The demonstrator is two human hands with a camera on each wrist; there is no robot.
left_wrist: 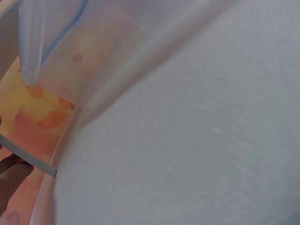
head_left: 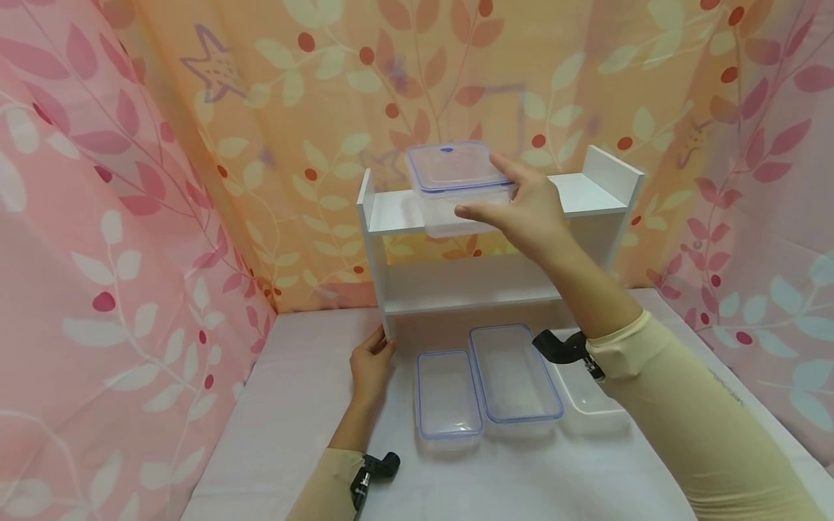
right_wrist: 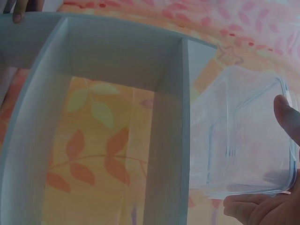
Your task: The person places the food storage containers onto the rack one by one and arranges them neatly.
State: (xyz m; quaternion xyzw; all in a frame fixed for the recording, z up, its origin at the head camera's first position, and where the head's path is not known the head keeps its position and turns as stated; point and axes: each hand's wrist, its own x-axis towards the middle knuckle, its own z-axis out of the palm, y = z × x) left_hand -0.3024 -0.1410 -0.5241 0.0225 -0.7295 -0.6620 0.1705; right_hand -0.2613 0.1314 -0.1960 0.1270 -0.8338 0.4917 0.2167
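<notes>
The right hand (head_left: 531, 210) grips a clear, rectangular plastic container with a blue-edged lid (head_left: 456, 174), spread wide around its right end with the thumb on the near side and the fingers by the lid. The container is lidded and roughly upright, at the top board of a white open shelf unit (head_left: 469, 282); whether its base touches that board I cannot tell. Low down, the left hand (head_left: 371, 362) pinches the foot of the unit's left side panel, apparently steadying it. On the white cloth-covered table (head_left: 260, 412), in front of the unit, lie a smaller clear blue-edged container (head_left: 449, 394), a longer one (head_left: 517, 376) just beside it, and a clear white-rimmed container (head_left: 589, 387) partly hidden by the right arm. The step in hand looks like handling the held container at the top board; from this pose, the next move seems to call for keeping it level and clear of the board's front edge, with the unit held still.
</notes>
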